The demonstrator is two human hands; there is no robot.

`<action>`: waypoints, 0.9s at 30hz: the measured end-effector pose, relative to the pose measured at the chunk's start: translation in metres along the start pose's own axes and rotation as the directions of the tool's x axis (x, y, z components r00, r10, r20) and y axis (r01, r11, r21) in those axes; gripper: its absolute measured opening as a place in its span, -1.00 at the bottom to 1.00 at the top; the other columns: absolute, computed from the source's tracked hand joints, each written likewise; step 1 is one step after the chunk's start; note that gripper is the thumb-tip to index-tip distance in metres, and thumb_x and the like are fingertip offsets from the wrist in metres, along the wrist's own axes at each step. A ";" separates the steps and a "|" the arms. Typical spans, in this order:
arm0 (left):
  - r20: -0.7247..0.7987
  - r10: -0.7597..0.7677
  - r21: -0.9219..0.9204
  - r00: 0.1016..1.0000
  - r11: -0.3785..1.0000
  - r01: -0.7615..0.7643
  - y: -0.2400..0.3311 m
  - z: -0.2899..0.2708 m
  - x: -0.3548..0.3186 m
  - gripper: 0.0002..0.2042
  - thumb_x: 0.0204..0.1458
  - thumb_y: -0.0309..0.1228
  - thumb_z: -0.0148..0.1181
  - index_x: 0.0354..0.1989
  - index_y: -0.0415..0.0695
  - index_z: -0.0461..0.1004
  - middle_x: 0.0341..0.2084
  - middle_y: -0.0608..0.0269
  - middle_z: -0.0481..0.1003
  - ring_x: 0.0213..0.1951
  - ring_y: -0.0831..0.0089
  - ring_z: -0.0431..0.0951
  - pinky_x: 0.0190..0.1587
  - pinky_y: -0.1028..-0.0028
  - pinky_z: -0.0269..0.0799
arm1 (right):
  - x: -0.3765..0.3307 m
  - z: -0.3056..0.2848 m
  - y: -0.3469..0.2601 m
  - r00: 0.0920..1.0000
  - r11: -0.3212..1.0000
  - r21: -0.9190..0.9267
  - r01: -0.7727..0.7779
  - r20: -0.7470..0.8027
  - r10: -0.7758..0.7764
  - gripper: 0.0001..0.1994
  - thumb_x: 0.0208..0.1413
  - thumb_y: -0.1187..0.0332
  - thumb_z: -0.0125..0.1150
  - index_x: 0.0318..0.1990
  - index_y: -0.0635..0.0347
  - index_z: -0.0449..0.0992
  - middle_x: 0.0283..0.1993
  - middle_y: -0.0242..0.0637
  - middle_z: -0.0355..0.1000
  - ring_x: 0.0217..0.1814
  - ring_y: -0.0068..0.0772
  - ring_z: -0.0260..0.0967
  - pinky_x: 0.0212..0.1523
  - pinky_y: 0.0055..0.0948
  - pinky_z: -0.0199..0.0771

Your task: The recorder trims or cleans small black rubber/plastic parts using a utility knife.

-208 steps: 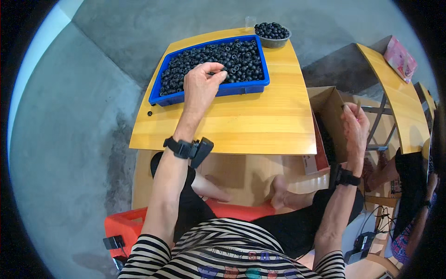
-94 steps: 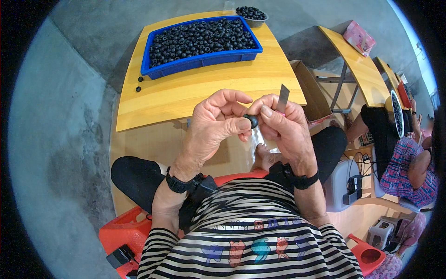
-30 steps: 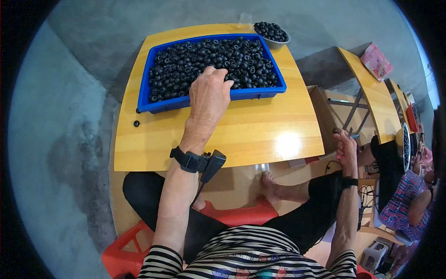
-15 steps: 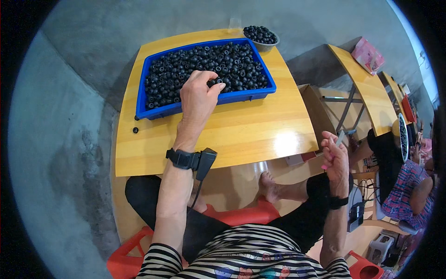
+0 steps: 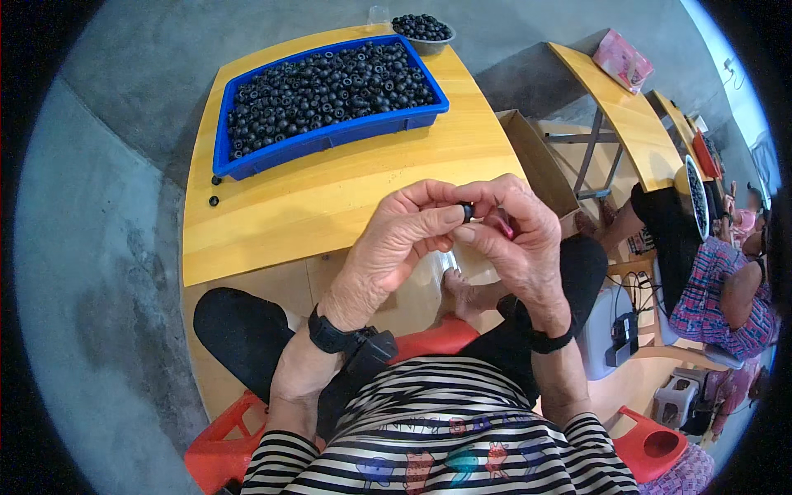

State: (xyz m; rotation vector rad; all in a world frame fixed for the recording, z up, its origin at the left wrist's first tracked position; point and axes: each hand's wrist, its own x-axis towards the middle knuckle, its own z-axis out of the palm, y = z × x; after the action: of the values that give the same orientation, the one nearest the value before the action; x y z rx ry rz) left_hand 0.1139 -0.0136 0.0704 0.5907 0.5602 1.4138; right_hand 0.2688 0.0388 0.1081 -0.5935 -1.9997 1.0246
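My two hands meet in front of the table's near edge. Between thumb and fingertips my left hand (image 5: 388, 243) pinches a small round black part (image 5: 468, 212). Closed around a pink-handled knife (image 5: 502, 224) is my right hand (image 5: 521, 243), its fingertips against or very near the black part; the fingers hide the blade now. Beyond them on the table stands a blue plastic tray (image 5: 351, 139), heaped with similar black parts, many showing a ring-like opening. A loose black part (image 5: 214, 200) lies on the tabletop left of the tray's near corner, with another close by.
A grey bowl (image 5: 433, 47) of black parts stands at the yellow table's (image 5: 330, 194) far right corner. An open cardboard box (image 5: 536, 165) is beside the table. To the right are a second table (image 5: 615, 103) with a pink bag (image 5: 623, 62), and another person (image 5: 718, 305).
My left hand has come back from the tray with a black part. My right hand has moved left and up to meet it. The view has shifted slightly.
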 end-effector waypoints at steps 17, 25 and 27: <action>0.102 0.004 -0.170 0.995 0.985 0.013 -0.018 0.015 -0.023 -0.86 0.03 -0.50 0.16 -0.24 -0.22 0.45 -0.38 0.28 0.50 -0.41 0.59 0.51 -0.36 0.69 0.51 | -0.033 0.000 -0.002 0.975 0.875 0.452 -0.174 -0.043 0.216 -0.73 -0.14 0.47 0.34 -0.21 0.26 0.55 -0.38 -0.47 0.37 -0.40 -0.70 0.20 -0.37 -0.68 0.21; 0.019 0.031 -0.128 0.999 0.991 -0.029 -0.023 0.017 -0.028 -0.89 0.01 -0.53 0.17 -0.29 -0.22 0.45 -0.45 0.23 0.51 -0.45 0.54 0.55 -0.43 0.64 0.55 | -0.037 -0.001 -0.002 0.990 0.944 0.325 -0.057 -0.107 0.096 -0.77 -0.18 0.49 0.37 -0.28 0.26 0.58 -0.41 -0.45 0.41 -0.43 -0.71 0.21 -0.42 -0.69 0.19; 0.030 0.040 -0.116 0.999 0.993 -0.036 -0.022 0.015 -0.028 -0.89 0.00 -0.54 0.17 -0.29 -0.22 0.45 -0.46 0.23 0.51 -0.45 0.53 0.55 -0.43 0.63 0.55 | -0.036 -0.001 -0.002 0.990 0.932 0.362 -0.034 -0.114 0.081 -0.78 -0.19 0.50 0.37 -0.29 0.25 0.58 -0.42 -0.45 0.41 -0.43 -0.70 0.21 -0.42 -0.69 0.19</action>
State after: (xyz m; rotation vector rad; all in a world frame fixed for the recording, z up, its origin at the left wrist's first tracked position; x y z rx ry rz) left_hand 0.1377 -0.0434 0.0672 0.5328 0.4403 1.4599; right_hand 0.2903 0.0132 0.0938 -0.5046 -1.6372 1.3170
